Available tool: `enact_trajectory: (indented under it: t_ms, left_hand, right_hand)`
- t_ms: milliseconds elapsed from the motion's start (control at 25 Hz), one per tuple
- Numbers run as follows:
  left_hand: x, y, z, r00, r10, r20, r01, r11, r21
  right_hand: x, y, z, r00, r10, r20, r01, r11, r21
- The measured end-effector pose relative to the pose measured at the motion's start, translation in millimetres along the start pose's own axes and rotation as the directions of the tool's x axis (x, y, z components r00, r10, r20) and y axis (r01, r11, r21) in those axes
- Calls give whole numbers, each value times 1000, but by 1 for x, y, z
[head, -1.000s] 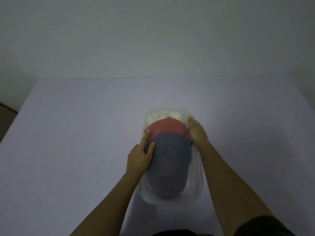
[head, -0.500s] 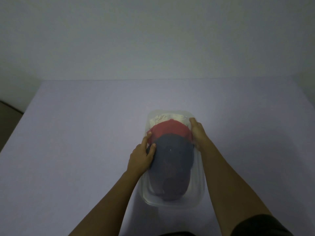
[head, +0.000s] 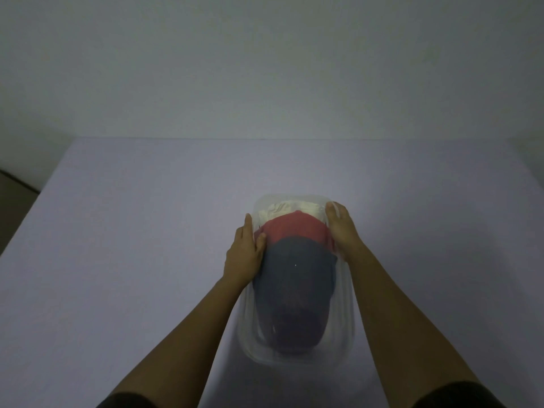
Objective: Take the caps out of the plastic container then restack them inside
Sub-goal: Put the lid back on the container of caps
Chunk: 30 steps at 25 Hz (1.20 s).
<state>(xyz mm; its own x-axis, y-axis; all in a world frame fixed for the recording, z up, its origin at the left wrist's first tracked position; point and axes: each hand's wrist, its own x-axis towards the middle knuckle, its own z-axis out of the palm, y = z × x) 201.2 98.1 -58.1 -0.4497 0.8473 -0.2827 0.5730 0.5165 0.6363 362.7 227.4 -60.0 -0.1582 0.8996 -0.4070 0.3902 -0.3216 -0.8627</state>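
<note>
- Here, the clear oblong plastic container sits on the pale lilac desk, its long axis running straight away from the person, between both forearms.
- Inside, three caps overlap: dark blue cap nearest, red cap behind it, white cap at the far end.
- The left hand presses flat on the container's left side, thumb touching the blue cap.
- The right hand lies spread on the right rim, gripping nothing, equally near.

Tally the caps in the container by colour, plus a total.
Dark blue cap: 1
Red cap: 1
White cap: 1
Total: 3 caps showing, all nested in the plastic container; any hidden beneath cannot be told.
</note>
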Motion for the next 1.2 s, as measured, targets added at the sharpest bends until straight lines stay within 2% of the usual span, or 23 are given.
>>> enact_trajectory:
  t_ms: [240, 520, 720, 840, 920, 960, 1040, 1120, 1200]
  left_hand:
    - [4, 3, 0, 999, -32, -24, 32, 999, 10]
    - [8, 0, 2, 998, -48, -34, 49, 998, 38]
    - [1, 4, 8, 990, -42, -134, 48, 998, 40]
    - [5, 10, 8, 986, -35, -163, 37, 999, 10]
    - [2, 11, 5, 987, -42, -153, 41, 999, -12]
    - [-5, 3, 8, 990, -39, -136, 40, 999, 0]
    - [-22, -9, 11, 999, -40, -24, 39, 999, -27]
    - [-25, -12, 6, 997, -63, 36, 68, 988, -139]
    - [-32, -13, -2, 989, -135, 53, 144, 960, -242]
  right_hand:
    - [5, 0, -1, 1000, 22, -14, -22, 1000, 5]
    - [2, 3, 2, 996, 52, -73, -60, 991, -120]
    - [-5, 2, 1, 976, 23, -219, -63, 982, -180]
    - [-3, -5, -1, 959, 17, -283, -45, 995, -93]
    - [-5, -3, -5, 975, 36, -217, -36, 999, 3]
    - [-15, 8, -6, 988, 70, -136, -68, 998, 19]
    - [-41, 30, -10, 993, 111, -33, -113, 992, -56]
    - [-63, 39, -14, 996, 79, -29, -83, 980, -180]
    - [-88, 43, -15, 997, 69, -38, -75, 976, -203]
